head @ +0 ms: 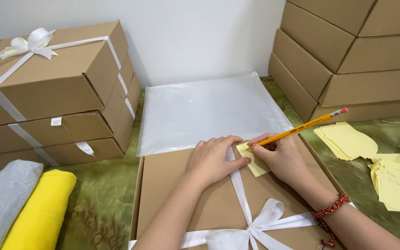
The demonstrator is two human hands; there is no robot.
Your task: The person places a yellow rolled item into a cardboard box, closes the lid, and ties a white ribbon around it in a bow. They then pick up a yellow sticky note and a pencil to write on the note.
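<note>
1. Front and centre there's a flat brown cardboard box (200,194) on the green marbled table (103,203), tied crosswise with a white ribbon (239,190) that ends in a bow at the bottom edge.
2. A small yellow sticky note (254,159) sits on the lid near the top, just right of the ribbon. There's some writing on it, too small to make out.
3. The left hand (216,157) lies flat on the lid, fingers loosely together, fingertips pinning the note's left edge and the ribbon.
4. The right hand (281,157) pinches a yellow pencil (302,128) with a pink eraser, tip down on the note. A braided red bracelet (332,206) is on that wrist.
5. Left side: a stack of three brown boxes (56,92), each with a white ribbon, and the top one has a bow.
6. Right rear: a stack of plain brown boxes (348,60) with no ribbons.
7. Behind the centre box lies a pile of clear plastic bags (209,111).
8. Loose yellow notes (348,141) are spread to the right, and some nearer the edge have writing.
9. Bottom left: folded grey cloth (3,199) next to folded yellow cloth (42,210).
</note>
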